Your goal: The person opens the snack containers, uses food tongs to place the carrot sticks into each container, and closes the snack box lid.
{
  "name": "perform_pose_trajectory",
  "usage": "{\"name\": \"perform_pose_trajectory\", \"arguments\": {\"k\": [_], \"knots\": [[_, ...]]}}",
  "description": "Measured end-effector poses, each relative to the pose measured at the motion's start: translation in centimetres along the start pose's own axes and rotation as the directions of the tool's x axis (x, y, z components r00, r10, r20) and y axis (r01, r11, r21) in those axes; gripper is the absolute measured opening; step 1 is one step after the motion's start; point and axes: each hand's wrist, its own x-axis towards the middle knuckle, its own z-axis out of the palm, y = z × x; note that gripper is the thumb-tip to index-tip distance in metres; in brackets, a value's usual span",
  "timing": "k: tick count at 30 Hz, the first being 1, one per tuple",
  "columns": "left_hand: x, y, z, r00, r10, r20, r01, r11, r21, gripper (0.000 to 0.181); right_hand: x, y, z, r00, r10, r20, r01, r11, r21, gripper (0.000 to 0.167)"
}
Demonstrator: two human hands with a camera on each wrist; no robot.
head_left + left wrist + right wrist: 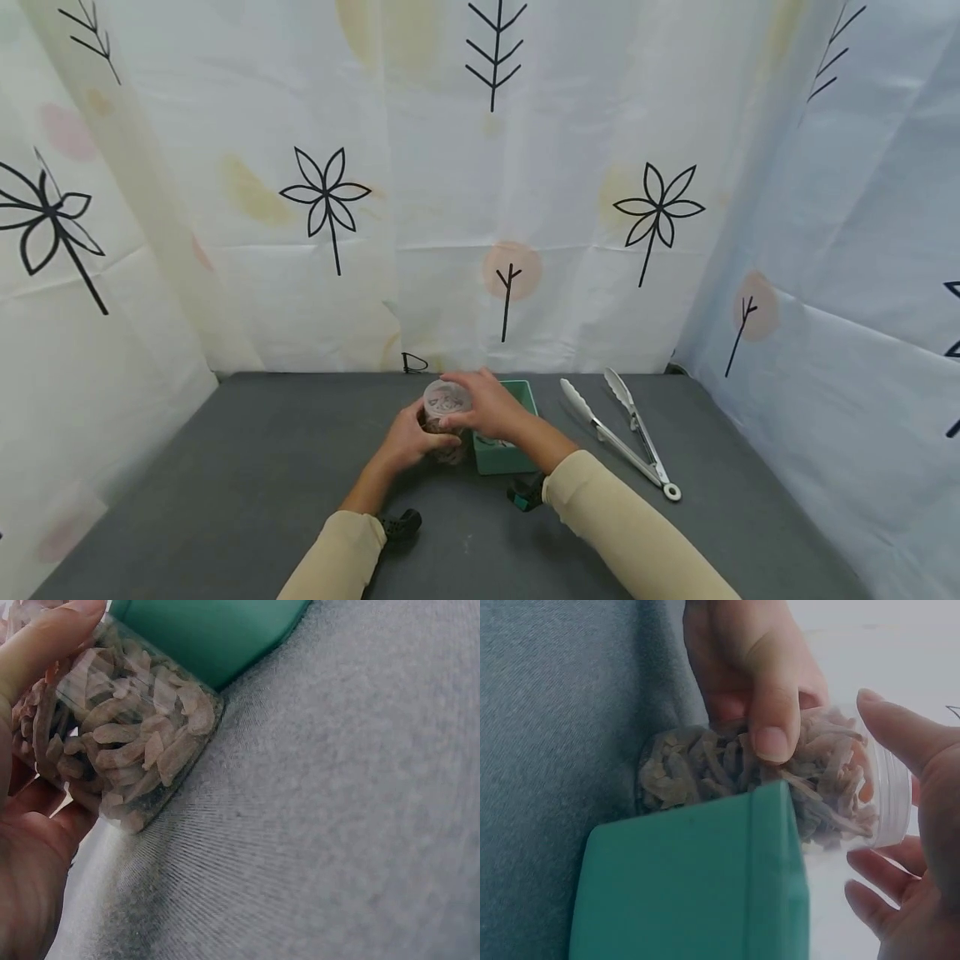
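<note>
A clear plastic jar (150, 727) full of brownish, dried, strip-like pieces stands upright on the grey table. My left hand (405, 442) grips the jar's body, its thumb across the side in the right wrist view. Over the top, my right hand (491, 404) holds the translucent screw lid (446, 398), with thumb and fingers curled around its rim. In the right wrist view the lid (892, 799) is on the jar's mouth. Right beside the jar is a green box (506, 462), partly covered by my right hand; its contents are mostly hidden.
Metal tongs (626, 446) lie spread apart on the table to the right of the box, hinge end toward me. A patterned white curtain (450, 308) closes off the table's back and both sides. Dark wrist straps (401, 525) hang under my sleeves.
</note>
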Motion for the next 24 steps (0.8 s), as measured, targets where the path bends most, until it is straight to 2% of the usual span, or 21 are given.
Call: {"name": "perform_pose_trajectory", "arguments": {"k": [5, 8, 11, 15, 18, 24], "knots": [[-0.2, -0.6, 0.2, 1.000, 0.020, 0.013, -0.019, 0.997, -0.079, 0.078, -0.9, 0.2, -0.5, 1.000, 0.004, 0.014, -0.005, 0.999, 0.053, 0.069], [-0.2, -0.8, 0.2, 1.000, 0.023, 0.018, -0.021, 0.992, -0.127, 0.082, -1.6, 0.7, -1.2, 1.000, -0.006, 0.008, 0.006, 0.999, 0.052, 0.066], [-0.1, -0.9, 0.1, 1.000, 0.014, 0.006, -0.013, 0.990, -0.141, 0.084, -2.4, 1.4, -2.3, 1.000, -0.019, -0.012, 0.020, 0.999, 0.046, 0.060], [0.0, -1.1, -0.1, 1.000, -0.004, -0.018, 0.002, 0.994, -0.111, 0.086, -3.6, 2.7, -3.9, 0.999, -0.023, -0.042, 0.024, 0.999, 0.021, 0.054], [-0.1, -1.2, -0.3, 1.000, -0.009, -0.011, 0.008, 0.998, -0.065, 0.087, -4.9, 4.0, -4.9, 0.998, 0.002, -0.065, -0.002, 1.000, -0.012, 0.051], [-0.2, -0.8, -0.9, 0.999, -0.045, 0.018, 0.044, 0.995, 0.093, 0.089, -7.9, 7.5, -6.7, 0.989, 0.044, -0.138, -0.054, 0.996, -0.071, 0.048]]}}
